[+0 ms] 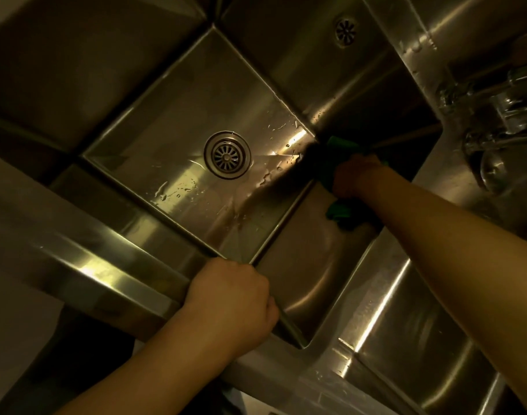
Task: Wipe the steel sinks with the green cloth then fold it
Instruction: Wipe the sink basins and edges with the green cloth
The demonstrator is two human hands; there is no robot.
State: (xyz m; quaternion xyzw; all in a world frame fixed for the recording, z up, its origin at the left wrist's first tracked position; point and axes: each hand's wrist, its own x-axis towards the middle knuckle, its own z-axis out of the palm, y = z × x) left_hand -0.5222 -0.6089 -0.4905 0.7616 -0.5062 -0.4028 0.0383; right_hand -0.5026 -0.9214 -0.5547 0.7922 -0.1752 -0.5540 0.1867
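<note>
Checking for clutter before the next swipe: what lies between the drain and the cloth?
Nothing but wet steel sink floor lies between drain and cloth, seen in the head view.

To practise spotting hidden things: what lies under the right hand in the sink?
A crumpled green cloth shows above and below the right hand, against a wall of the steel sink. The cloth's middle and the steel beneath are covered.

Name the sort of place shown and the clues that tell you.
Probably a commercial kitchen's wash-up area: deep steel sinks side by side, a metal tap, a green cloth in one basin.
</note>
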